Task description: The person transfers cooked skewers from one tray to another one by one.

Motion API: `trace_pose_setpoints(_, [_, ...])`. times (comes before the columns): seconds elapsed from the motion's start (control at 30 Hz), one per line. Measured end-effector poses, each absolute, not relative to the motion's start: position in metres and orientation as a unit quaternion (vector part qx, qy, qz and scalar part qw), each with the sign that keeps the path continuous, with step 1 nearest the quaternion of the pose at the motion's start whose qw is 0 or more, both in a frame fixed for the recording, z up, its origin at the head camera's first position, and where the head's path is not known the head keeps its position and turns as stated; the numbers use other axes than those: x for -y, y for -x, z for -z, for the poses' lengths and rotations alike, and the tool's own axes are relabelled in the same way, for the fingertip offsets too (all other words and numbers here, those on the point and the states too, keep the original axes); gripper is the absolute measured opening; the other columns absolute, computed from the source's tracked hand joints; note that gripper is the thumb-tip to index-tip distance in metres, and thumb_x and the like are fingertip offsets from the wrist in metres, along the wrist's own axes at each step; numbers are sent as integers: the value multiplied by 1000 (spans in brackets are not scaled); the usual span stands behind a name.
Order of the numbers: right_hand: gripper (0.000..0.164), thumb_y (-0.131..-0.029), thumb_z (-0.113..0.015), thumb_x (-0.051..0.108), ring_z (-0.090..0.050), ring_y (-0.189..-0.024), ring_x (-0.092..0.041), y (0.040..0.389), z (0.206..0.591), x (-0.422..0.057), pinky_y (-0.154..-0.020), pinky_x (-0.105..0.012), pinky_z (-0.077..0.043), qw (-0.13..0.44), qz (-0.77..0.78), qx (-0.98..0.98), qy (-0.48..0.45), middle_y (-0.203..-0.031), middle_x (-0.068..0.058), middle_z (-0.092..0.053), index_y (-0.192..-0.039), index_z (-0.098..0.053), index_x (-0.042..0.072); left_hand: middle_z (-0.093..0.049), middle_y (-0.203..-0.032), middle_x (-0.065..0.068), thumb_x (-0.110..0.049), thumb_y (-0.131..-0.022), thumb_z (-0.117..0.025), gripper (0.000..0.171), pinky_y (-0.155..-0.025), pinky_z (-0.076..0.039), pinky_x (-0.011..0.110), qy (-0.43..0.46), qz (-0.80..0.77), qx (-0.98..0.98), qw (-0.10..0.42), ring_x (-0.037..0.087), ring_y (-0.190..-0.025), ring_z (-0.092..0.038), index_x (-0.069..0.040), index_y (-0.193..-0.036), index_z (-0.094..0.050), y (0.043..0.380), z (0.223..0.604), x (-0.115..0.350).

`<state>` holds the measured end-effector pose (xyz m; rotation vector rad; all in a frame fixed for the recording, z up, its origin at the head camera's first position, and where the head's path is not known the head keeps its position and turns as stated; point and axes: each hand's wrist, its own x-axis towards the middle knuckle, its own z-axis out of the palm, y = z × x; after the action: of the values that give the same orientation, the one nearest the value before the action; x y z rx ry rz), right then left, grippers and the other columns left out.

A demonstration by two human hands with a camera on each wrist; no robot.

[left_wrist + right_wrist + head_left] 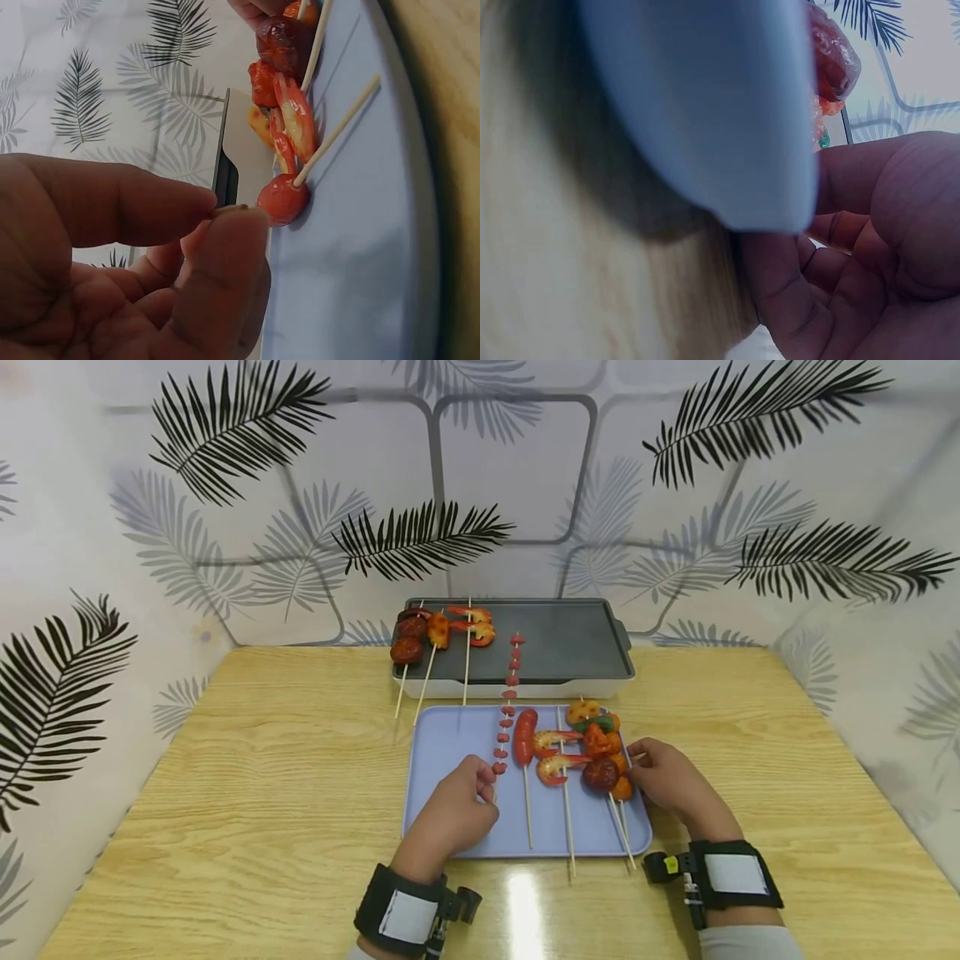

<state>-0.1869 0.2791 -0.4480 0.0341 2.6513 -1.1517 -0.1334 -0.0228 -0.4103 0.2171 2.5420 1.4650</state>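
My left hand (456,806) pinches the stick end of a skewer of small red meat pieces (507,711) between thumb and index finger. The skewer points away from me, overlapping the blue tray (446,731) and the grill plate's front edge in the head view. At the tray's right side, my right hand (667,777) grips the rim, fingers on either side of it in the right wrist view. On the tray lie a sausage skewer (525,739), a shrimp skewer (553,768) and, by the right hand, mixed skewers with a dark round piece (601,773).
Behind the tray stands a dark grill plate (562,635) with a light base. On its left side lie a skewer of dark brown pieces (407,649), one with a yellow-orange piece (438,631) and one with shrimp (482,632). Patterned cloth (510,468) rises behind the wooden table (285,777).
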Motion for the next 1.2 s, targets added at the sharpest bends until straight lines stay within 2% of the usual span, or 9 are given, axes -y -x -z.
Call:
trace_pose_setpoints(0.33, [33,-94,-52,4,-59,-75,-24,187,449,-279,-60,-33,-50,127,394,-910,-11,-97,-20,-61,-124,-51,-11,-55,-82,4,4,-76,-64,29,-60,-42,32,-67,-479,-869,104,19,-72,-51,-3,-101,-53,118,420,30])
trace_pose_setpoints(0.57, [31,-95,-52,5,-59,-77,-24,188,447,-280,-61,-33,-50,127,390,-912,-12,-97,-20,-62,-123,-52,-9,-57,-81,3,5,-74,-63,29,-62,-43,31,-73,-476,-868,124,18,-73,-52,-2,-101,-56,110,428,33])
trace_pose_setpoints(0.73, [32,-95,-53,6,-59,-77,-24,188,447,-280,-61,-34,-50,128,389,-912,-9,-98,-21,-62,-123,-52,-10,-57,-81,4,4,-74,-66,28,-65,-44,32,-74,-466,-875,112,18,-75,-52,-1,-100,-57,107,429,34])
trace_pose_setpoints(1.2, [32,-95,-54,5,-57,-74,-23,189,448,-280,-60,-34,-47,125,385,-915,-7,-94,-18,-61,-123,-52,-10,-56,-77,0,3,-72,-68,28,-62,-44,29,-90,-437,-889,99,14,-69,-50,4,-99,-61,102,428,28])
